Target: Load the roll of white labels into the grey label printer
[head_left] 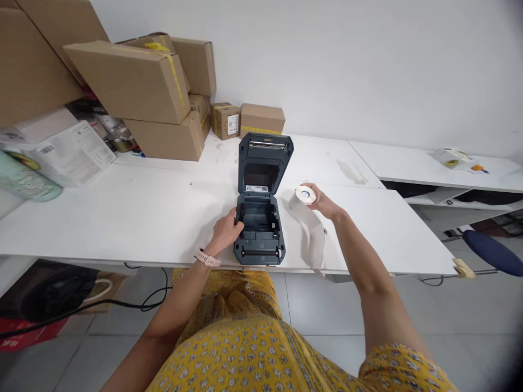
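The printer [261, 237] stands on the counter [155, 218] near its front edge, directly ahead of the person. Its lid [263, 149] is raised and tilted back, exposing the bay.

Left hand [225, 231]: at the left wall of the base. The fingers are curled around the wall, with the thumb over the rim.

Right hand [322, 201]: fingers closed around the far and right sides of the roll [300, 195]. The roll is just to the right of the printer, apart from it, with its core facing up.

The loose strip [315, 239] runs from the roll toward the person, beside the printer's right wall, and reaches the front edge of the counter.

Surroundings:
- Behind the lid: a small carton [262, 117] and a labelled carton [226, 121], side by side near the wall.
- Rear left: stacked boxes [126, 81], well apart from the printer.
- Far left: a white box [77, 152] and a green cylinder [28, 179].
- Far right: a white packet [451, 159] on the rear surface; a blue seat [494, 253] beyond the counter's end.
- Below, left: a black cable [114, 301].
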### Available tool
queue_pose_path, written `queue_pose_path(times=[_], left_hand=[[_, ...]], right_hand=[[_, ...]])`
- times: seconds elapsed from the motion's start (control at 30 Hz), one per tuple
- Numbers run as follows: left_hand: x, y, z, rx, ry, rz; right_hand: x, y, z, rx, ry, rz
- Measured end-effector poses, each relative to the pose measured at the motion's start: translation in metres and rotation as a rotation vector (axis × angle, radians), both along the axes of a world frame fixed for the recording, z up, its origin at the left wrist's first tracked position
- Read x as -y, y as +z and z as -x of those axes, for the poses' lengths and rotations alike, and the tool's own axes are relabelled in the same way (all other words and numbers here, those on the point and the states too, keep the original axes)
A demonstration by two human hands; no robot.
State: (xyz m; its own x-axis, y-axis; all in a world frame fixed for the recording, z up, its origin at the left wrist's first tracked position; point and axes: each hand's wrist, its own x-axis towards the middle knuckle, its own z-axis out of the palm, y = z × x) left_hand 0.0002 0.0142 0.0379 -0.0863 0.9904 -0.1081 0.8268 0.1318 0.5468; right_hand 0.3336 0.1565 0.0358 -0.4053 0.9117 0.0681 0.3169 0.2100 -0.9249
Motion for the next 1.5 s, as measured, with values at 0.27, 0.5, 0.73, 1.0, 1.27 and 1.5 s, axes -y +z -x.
queue_pose_path(times=[0.27, 0.5, 0.73, 1.0, 1.27, 1.5], left_hand=[[-0.001, 0.003, 0.0, 0.029, -0.001, 0.0], [-0.002, 0.002, -0.001, 0.058, -0.007, -0.01], [-0.002, -0.005, 0.0, 0.099, 0.009, -0.035], [-0.001, -0.011, 0.004, 0.242, 0.02, -0.041], [0.005, -0.017, 0.002, 0.281, 0.046, -0.07], [0.004, -0.025, -0.002, 0.327, 0.073, -0.211]], right_hand=[[0.033, -0.027, -0.042, -0.109, -0.063, 0.101], [0.113, -0.037, -0.076, 0.017, -0.166, 0.23], [0.131, -0.024, -0.042, -0.092, -0.158, 0.087], [0.141, 0.07, 0.038, 0.06, 0.397, -0.152], [0.105, 0.028, 0.127, 0.686, 0.383, -0.49], [0.119, 0.014, 0.126, 0.704, 0.38, -0.569]])
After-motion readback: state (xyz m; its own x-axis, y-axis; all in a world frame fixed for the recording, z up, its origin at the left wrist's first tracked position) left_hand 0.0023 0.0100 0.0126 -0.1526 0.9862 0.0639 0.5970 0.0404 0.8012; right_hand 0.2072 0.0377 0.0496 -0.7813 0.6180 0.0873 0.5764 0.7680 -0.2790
